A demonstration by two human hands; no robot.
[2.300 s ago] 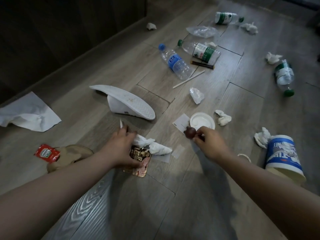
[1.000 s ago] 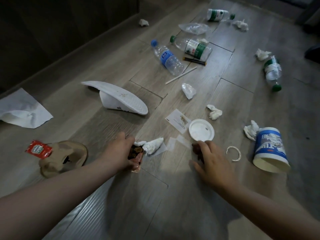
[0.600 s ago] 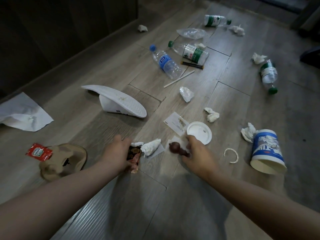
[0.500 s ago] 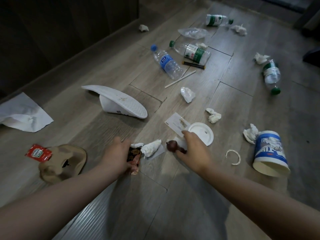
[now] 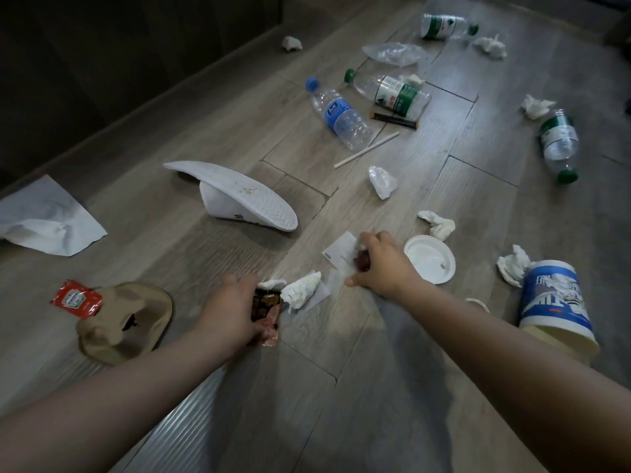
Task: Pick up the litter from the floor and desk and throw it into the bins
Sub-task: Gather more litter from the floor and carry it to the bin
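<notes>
Landmark: the round white lid (image 5: pixel 429 258), flat on the wooden floor (image 5: pixel 341 387).
Left hand (image 5: pixel 232 308): left of the lid and nearer the camera, fingers and thumb closed round a dark wrapper (image 5: pixel 266 307) with a pink edge.
Tan cap (image 5: pixel 126 322): far left of the lid, with a red ketchup sachet (image 5: pixel 75 298) touching its left rim.
Paper cup (image 5: pixel 553 302): right of the lid, blue and white, on its side with its mouth toward the camera.
Crumpled tissue (image 5: pixel 302 291): left of the lid, between the two hands, just beside the wrapper.
Right hand (image 5: pixel 379 264): just left of the lid, fingers curled round a small brown piece (image 5: pixel 362 259), fingertips over a white card (image 5: pixel 339 250) on the floor.
Tissue wad (image 5: pixel 512 269): right of the lid, against the cup.
Twisted tissue (image 5: pixel 438 225): just beyond the lid.
White shoe (image 5: pixel 239 196): left of and beyond the lid, sole up.
Paper sheet (image 5: pixel 44 220): far left of the lid, by the wall.
Clear plastic wad (image 5: pixel 382 181): beyond the lid.
Straw (image 5: pixel 367 150): farther beyond the lid.
Blue-capped bottle (image 5: pixel 339 114): beyond the straw, on its side.
Green-label bottle (image 5: pixel 392 93): beside the blue-capped one, with a dark stick sachet (image 5: pixel 394 120) along it.
Third bottle (image 5: pixel 560 143): right of and beyond the lid, green cap toward the camera.
Clear bag (image 5: pixel 392 53): far beyond the lid.
Fourth bottle (image 5: pixel 444 26): farthest from the lid.
</notes>
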